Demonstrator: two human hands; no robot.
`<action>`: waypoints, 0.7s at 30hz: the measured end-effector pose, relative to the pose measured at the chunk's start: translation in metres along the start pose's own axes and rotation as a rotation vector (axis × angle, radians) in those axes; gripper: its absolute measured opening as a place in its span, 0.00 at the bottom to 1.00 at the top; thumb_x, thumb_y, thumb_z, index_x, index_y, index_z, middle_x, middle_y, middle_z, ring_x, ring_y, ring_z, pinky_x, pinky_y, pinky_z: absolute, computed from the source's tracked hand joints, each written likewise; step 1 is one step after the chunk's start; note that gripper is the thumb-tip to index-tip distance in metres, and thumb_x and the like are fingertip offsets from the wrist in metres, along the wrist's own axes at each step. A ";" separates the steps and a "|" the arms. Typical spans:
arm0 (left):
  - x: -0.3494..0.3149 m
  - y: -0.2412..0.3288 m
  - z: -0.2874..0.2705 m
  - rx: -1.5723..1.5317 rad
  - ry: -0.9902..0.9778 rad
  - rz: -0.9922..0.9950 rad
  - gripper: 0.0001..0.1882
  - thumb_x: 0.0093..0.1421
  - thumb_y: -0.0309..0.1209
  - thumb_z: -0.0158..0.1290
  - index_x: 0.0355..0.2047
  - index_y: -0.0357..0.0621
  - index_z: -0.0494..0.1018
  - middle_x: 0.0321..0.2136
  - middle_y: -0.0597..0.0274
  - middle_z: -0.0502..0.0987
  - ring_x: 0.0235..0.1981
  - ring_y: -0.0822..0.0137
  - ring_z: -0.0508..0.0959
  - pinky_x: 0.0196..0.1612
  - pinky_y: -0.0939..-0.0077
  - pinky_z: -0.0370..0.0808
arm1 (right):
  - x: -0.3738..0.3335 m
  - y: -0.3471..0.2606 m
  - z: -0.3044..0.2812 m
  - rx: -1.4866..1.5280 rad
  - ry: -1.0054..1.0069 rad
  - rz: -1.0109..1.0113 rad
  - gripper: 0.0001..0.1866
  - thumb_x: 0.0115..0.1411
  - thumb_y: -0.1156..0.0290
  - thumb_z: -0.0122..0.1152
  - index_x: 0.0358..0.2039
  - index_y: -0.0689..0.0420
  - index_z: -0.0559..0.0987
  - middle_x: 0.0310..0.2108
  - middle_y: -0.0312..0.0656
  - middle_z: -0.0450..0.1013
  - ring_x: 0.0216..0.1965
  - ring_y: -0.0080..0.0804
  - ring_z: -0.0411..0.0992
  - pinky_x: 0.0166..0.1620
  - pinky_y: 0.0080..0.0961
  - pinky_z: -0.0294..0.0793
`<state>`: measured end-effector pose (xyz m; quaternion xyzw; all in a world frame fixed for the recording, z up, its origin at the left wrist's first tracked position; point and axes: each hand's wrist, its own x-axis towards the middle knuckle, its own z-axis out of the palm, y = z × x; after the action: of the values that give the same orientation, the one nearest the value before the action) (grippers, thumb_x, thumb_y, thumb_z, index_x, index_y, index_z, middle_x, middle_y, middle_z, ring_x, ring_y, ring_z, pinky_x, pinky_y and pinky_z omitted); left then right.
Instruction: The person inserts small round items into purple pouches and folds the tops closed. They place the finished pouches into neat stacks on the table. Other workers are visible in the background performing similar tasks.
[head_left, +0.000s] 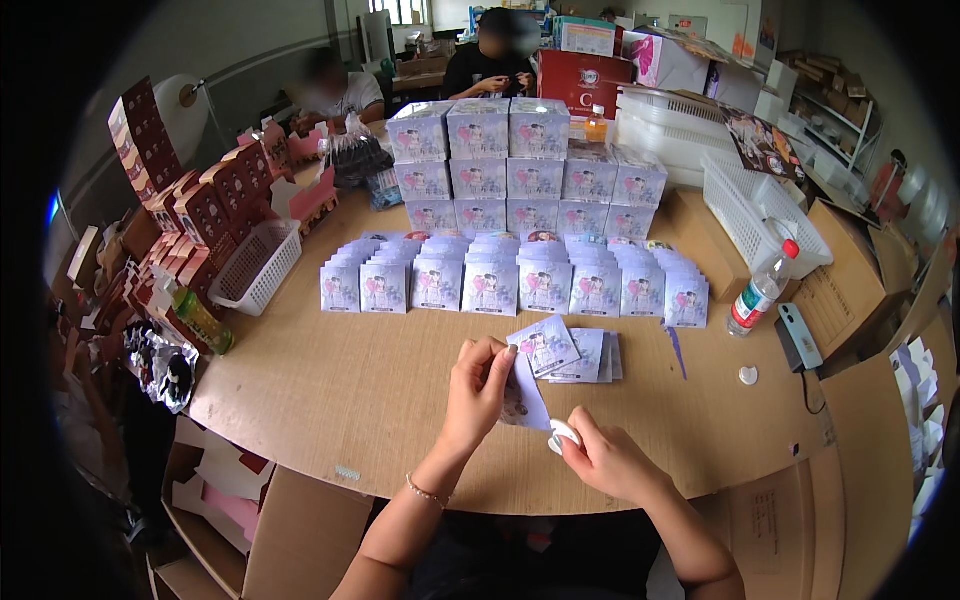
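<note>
My left hand is closed, pinching a lavender printed packet upright by its upper edge. In my closed right hand is a small white rounded tool, held against or very close to the packet's lower right corner; I cannot tell whether they touch. Just beyond my hands lies a small stack of similar packets, and one tilted packet overlaps its left side. Further back, several rows of lavender packets stand side by side across the table.
Stacked lavender boxes rise behind the packets. To the right are a red-capped bottle, a phone-like device and a white basket. On the left, a white basket and a green bottle stand by red boxes. Two people sit across.
</note>
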<state>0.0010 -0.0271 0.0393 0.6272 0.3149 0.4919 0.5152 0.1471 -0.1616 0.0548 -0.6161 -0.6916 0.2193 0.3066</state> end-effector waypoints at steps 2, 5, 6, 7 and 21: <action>0.002 -0.013 0.002 0.036 0.005 0.062 0.12 0.62 0.31 0.51 0.25 0.35 0.70 0.21 0.66 0.64 0.25 0.77 0.61 0.29 0.81 0.61 | 0.000 -0.010 -0.012 0.033 -0.097 0.073 0.10 0.61 0.71 0.51 0.33 0.59 0.61 0.17 0.51 0.69 0.20 0.50 0.69 0.22 0.38 0.64; 0.001 -0.031 0.006 -0.014 -0.023 -0.038 0.12 0.62 0.32 0.52 0.26 0.35 0.71 0.22 0.67 0.65 0.26 0.78 0.62 0.27 0.82 0.61 | 0.006 -0.002 -0.023 -0.035 -0.251 0.150 0.11 0.63 0.67 0.48 0.34 0.59 0.60 0.19 0.55 0.70 0.21 0.54 0.70 0.24 0.46 0.65; -0.001 -0.037 0.008 -0.036 -0.022 -0.105 0.12 0.62 0.32 0.52 0.26 0.35 0.71 0.21 0.67 0.66 0.25 0.79 0.61 0.27 0.82 0.61 | 0.007 0.002 -0.025 -0.009 -0.264 0.154 0.11 0.63 0.66 0.48 0.34 0.60 0.60 0.19 0.54 0.70 0.21 0.51 0.71 0.24 0.45 0.65; -0.001 -0.040 0.010 -0.019 -0.005 -0.078 0.13 0.63 0.33 0.51 0.26 0.35 0.72 0.20 0.69 0.65 0.23 0.80 0.62 0.26 0.83 0.61 | 0.008 0.008 -0.027 0.016 -0.277 0.156 0.11 0.63 0.65 0.48 0.34 0.60 0.61 0.20 0.53 0.71 0.21 0.49 0.71 0.25 0.43 0.65; 0.009 -0.026 -0.008 -0.572 0.122 -0.440 0.11 0.68 0.37 0.40 0.32 0.49 0.69 0.21 0.75 0.69 0.21 0.82 0.67 0.23 0.86 0.64 | 0.010 0.040 0.012 -0.340 0.163 0.076 0.20 0.57 0.59 0.60 0.42 0.59 0.67 0.19 0.43 0.73 0.21 0.43 0.74 0.24 0.33 0.71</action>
<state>-0.0010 -0.0095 0.0168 0.3445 0.3222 0.4737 0.7437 0.1669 -0.1455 0.0201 -0.7006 -0.6677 0.0600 0.2447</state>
